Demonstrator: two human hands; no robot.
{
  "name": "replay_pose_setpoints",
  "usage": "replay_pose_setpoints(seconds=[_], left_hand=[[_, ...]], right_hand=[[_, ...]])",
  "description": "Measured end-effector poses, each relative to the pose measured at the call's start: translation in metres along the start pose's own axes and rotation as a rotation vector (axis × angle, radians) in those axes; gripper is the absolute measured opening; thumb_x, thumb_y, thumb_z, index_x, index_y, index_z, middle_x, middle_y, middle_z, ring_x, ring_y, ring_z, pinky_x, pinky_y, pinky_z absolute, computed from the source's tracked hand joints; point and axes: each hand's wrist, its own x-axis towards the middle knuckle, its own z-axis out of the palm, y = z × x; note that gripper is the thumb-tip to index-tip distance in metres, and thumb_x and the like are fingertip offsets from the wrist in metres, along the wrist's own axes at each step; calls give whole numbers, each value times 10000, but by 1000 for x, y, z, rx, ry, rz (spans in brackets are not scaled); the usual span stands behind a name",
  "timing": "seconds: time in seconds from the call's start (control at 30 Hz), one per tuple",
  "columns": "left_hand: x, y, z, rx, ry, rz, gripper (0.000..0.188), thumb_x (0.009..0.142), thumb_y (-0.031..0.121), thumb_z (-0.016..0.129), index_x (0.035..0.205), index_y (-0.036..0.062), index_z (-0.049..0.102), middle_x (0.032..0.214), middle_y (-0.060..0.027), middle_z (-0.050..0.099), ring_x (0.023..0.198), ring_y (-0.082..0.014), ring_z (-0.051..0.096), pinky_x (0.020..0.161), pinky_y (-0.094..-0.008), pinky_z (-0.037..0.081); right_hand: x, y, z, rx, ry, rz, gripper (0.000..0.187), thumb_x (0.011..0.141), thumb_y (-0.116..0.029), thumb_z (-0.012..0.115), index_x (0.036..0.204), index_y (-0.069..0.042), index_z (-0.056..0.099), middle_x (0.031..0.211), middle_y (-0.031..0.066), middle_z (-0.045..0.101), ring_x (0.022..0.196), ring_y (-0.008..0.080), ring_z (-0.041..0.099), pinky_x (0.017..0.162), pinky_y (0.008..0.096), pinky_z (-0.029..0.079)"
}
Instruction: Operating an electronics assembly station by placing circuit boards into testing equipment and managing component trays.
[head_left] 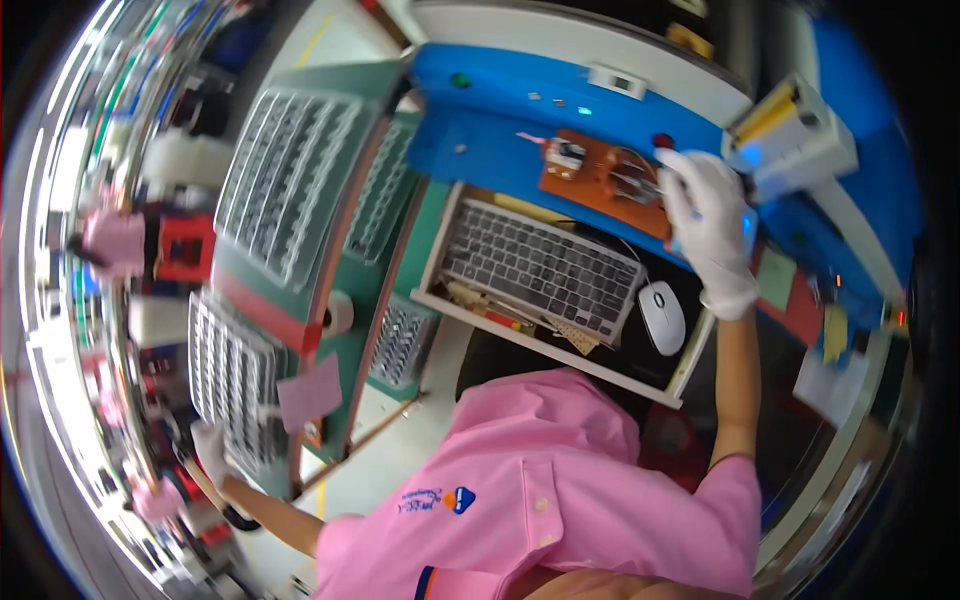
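Observation:
My right hand point(708, 228), in a white glove, is over the right end of an orange-brown board point(590, 182) on the blue bench. Its fingers are bent and look closed; whatever they hold is hidden. On the board sit a small white-and-metal fixture point(565, 156) and a dark metal piece point(632, 180) beside the glove. A round red knob point(662, 142) is just past the fingertips. Far off to the left, my gloved left hand point(210, 452) is at the edge of a clear tray of small parts point(238, 375). Its fingers are too blurred to read.
A pulled-out drawer holds a keyboard point(545, 262) and a white mouse point(662, 318). Another parts tray point(290, 180) lies on the green rack at left, with a pink paper point(309, 393) below it. A white box device point(795, 140) stands at back right. People work in the left background.

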Motion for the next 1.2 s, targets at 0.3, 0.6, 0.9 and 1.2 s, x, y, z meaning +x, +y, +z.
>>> replay_pose_setpoints(seconds=[0.3, 0.6, 0.9, 1.2], left_hand=[[-66, 307, 73, -605, 134, 395, 230, 882, 18, 644, 1110, 37, 617, 967, -39, 593, 875, -120, 575, 735, -240, 487], [-122, 553, 282, -836, -433, 652, 141, 946, 83, 633, 1081, 59, 668, 1103, -105, 673, 1014, -147, 638, 888, -260, 496], [-110, 589, 382, -520, 295, 1175, 237, 842, 221, 765, 1058, 276, 685, 1104, 103, 663, 1205, -208, 523, 1138, -569, 123], [-112, 586, 387, -547, 254, 1187, 262, 832, 170, 766, 1057, 250, 658, 1090, 68, 662, 1200, -247, 508, 1097, -537, 196]], right_hand=[[29, -18, 109, -109, -178, -229, 289, 920, -53, 590, 1209, -60, 597, 1217, 108, 634, 942, 251, 625, 873, 369, 518], [32, -10, 77, 146, 112, -233, 271, 938, -34, 601, 1208, -56, 614, 1088, 91, 659, 1043, 271, 620, 914, 386, 498], [-42, -11, -3, 305, 293, 96, 347, 948, 16, 608, 1290, -39, 598, 1174, 91, 663, 1004, 148, 635, 836, 263, 505], [-50, 6, 23, 310, 254, 175, 382, 947, -2, 619, 1318, -88, 591, 1223, 55, 663, 1039, 135, 621, 835, 249, 489]])
